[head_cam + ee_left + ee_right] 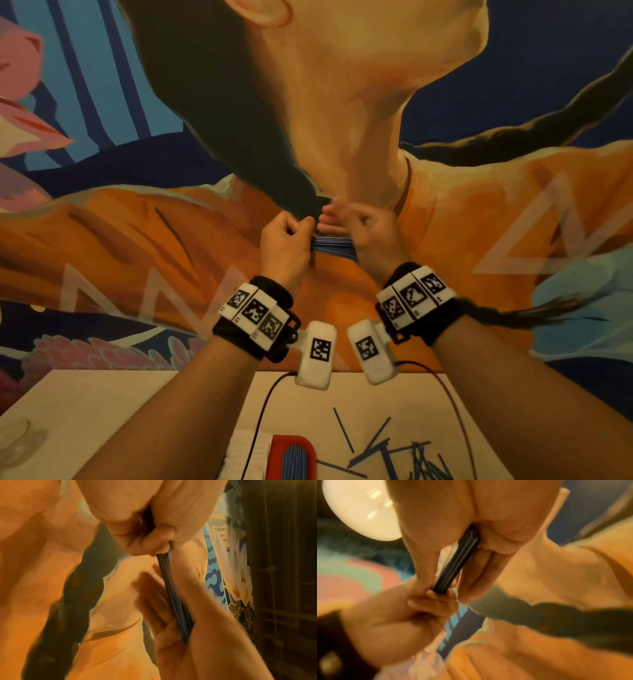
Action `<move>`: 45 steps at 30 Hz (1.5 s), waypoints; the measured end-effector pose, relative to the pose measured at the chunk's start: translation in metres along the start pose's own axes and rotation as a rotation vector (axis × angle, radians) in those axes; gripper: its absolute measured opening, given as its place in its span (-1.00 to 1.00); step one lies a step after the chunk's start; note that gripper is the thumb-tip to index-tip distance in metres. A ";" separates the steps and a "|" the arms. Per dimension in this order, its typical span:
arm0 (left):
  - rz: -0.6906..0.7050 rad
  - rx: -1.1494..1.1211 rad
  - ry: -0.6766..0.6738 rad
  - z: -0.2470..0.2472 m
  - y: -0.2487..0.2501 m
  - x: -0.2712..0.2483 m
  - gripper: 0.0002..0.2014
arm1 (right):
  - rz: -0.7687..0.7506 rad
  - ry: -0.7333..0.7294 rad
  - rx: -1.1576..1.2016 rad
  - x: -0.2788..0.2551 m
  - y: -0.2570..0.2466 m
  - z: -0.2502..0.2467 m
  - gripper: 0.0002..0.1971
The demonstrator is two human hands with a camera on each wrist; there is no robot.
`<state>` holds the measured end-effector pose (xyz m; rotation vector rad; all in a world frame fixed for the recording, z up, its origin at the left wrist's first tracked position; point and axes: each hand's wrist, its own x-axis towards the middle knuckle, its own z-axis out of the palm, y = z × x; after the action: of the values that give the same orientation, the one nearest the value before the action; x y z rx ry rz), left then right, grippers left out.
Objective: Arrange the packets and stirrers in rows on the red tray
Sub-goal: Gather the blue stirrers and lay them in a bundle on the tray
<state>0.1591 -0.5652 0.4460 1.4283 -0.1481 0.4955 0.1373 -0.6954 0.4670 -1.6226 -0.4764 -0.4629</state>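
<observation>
Both hands are raised well above the red tray (291, 457), holding one bundle of blue stirrers (334, 244) between them. The left hand (286, 245) is gripping one end with curled fingers; the right hand (371, 236) is clamping the other end, its fingers blurred. On the tray, a row of stirrers (294, 462) is lying side by side. Right of the tray, loose stirrers (404, 452) are lying scattered on the table (120, 411).

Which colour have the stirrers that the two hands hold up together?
Blue. The stirrers show this best in the head view, between the left hand and right hand.
</observation>
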 end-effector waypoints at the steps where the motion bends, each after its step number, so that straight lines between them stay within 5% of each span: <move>1: -0.007 -0.009 -0.012 0.003 -0.001 -0.002 -0.62 | 0.049 0.105 0.153 0.000 -0.001 0.004 -0.62; 3: -0.026 -0.042 -0.053 0.005 -0.002 -0.006 -0.63 | 0.099 0.200 0.263 0.000 -0.004 0.008 -0.60; 6: -0.007 -0.059 -0.048 -0.004 -0.003 -0.004 -0.61 | 0.002 -0.013 0.106 -0.001 -0.005 0.000 -0.73; 9: 0.056 0.009 -0.008 -0.015 -0.001 0.002 -0.64 | -0.013 -0.442 -0.576 0.005 -0.005 -0.010 -0.54; 12: 0.123 0.152 -0.012 -0.020 0.000 0.005 -0.65 | 0.175 -0.536 -1.056 0.008 0.001 -0.008 -0.86; 16: 0.131 0.173 0.017 -0.024 -0.005 0.004 -0.68 | 0.283 -0.403 -1.111 -0.003 0.013 0.008 -0.84; 20: -0.205 -0.161 0.071 -0.026 -0.025 -0.008 -0.70 | 0.207 -0.321 -1.155 -0.020 0.030 0.021 -0.80; 24: -0.497 -0.472 -0.052 -0.021 -0.057 -0.028 -0.45 | 0.240 -0.286 -1.096 -0.040 0.062 0.036 -0.69; 29: -0.660 -0.605 -0.007 -0.022 -0.112 -0.057 -0.91 | 0.375 -0.323 -1.079 -0.074 0.121 0.052 -0.63; 34: -0.772 -0.361 -0.040 -0.047 -0.191 -0.095 -0.83 | 0.570 -0.418 -0.984 -0.124 0.186 0.065 -0.48; 40: -1.038 -0.228 0.090 -0.093 -0.267 -0.145 -0.74 | 0.738 -0.854 -0.763 -0.200 0.252 0.079 -0.17; 45: -1.213 0.282 -0.141 -0.145 -0.328 -0.199 -0.75 | 0.924 -1.027 -0.776 -0.258 0.293 0.076 -0.42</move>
<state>0.0887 -0.4922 0.0486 1.5446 0.6769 -0.6044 0.0882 -0.6573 0.0742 -2.5388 -0.2126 1.0639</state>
